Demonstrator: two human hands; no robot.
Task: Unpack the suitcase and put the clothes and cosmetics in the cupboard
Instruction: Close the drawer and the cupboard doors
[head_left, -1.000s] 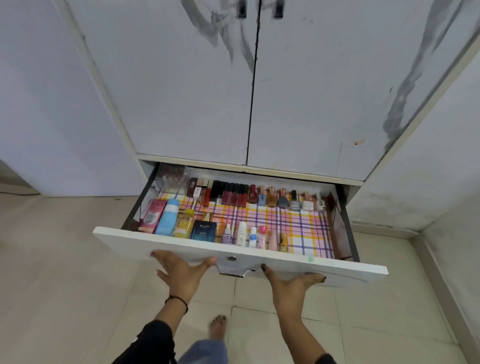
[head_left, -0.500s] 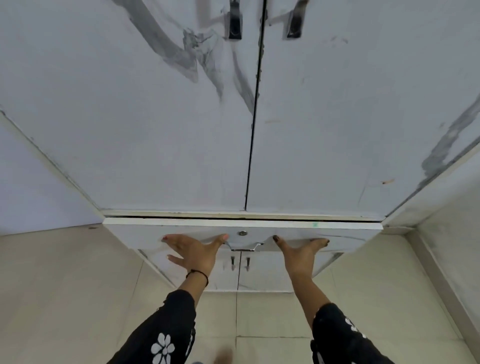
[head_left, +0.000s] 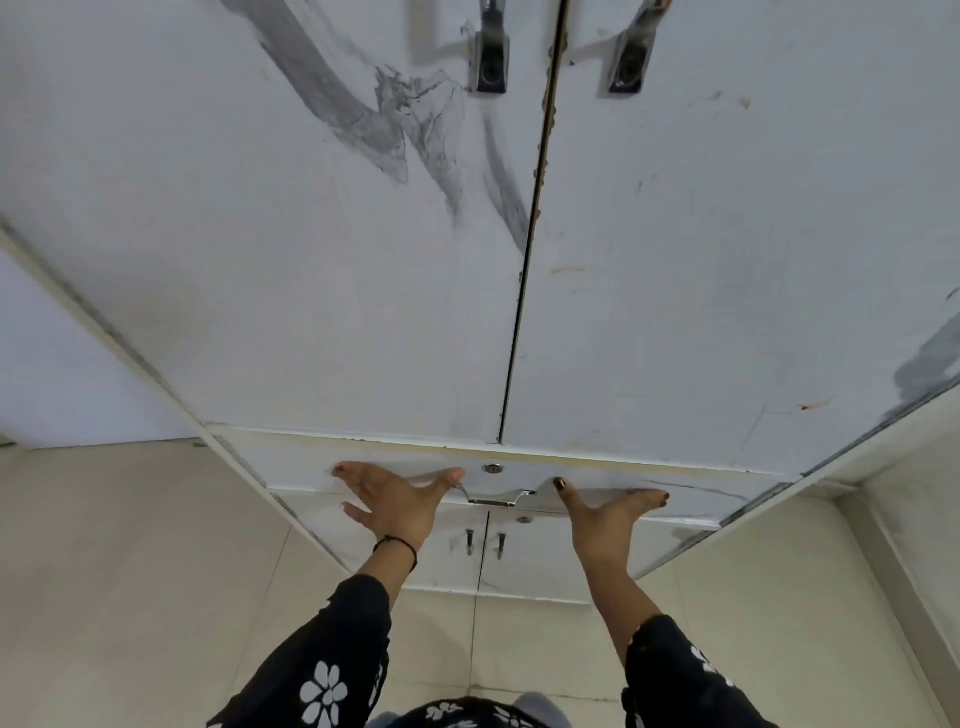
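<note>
1. While we face the white cupboard (head_left: 260, 234), its drawer front (head_left: 291, 467) sits flush with the frame. The metal drawer handle (head_left: 501, 499) at its middle serves as our landmark.
2. Our left hand (head_left: 389, 499) lies just left of the drawer handle, palm flat against the drawer front. Its fingers (head_left: 363, 478) are straight and fanned out, gripping nothing, and the thumb tip reaches almost to the handle.
3. Our right hand (head_left: 605, 514) lies just right of the drawer handle and presses the panel the same way. Its fingers (head_left: 644, 501) are stretched straight and hold nothing, with the thumb raised beside the handle.
4. A round keyhole (head_left: 491, 468) sits just above the drawer handle.
5. Two tall doors (head_left: 727, 234) rise above the drawer handle and meet in a dark seam. Each carries a metal pull (head_left: 491, 62) far above it.
6. Two small lower doors (head_left: 545, 561) stand below the drawer handle, shut.
7. A black wrist thread (head_left: 395, 543) circles our left wrist, below and left of the drawer handle.
8. Beige floor tiles (head_left: 130, 571) spread below the drawer handle on both sides.
</note>
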